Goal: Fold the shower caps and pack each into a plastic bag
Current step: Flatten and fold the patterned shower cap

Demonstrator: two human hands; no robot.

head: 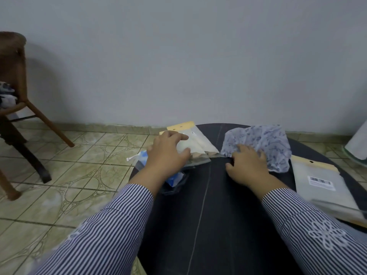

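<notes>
shower cap — crumpled, blue-speckled white

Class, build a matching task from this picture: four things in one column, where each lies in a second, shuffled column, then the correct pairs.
Things
1. patterned shower cap
2. barcoded plastic bag
3. wooden chair
4. pile of plastic bags

Places
A. on the floor, far left
B. under the left hand
C. table's right edge
D. under the right hand

Pairs: 1-D, 2-C, 3-A, 4-B
</notes>
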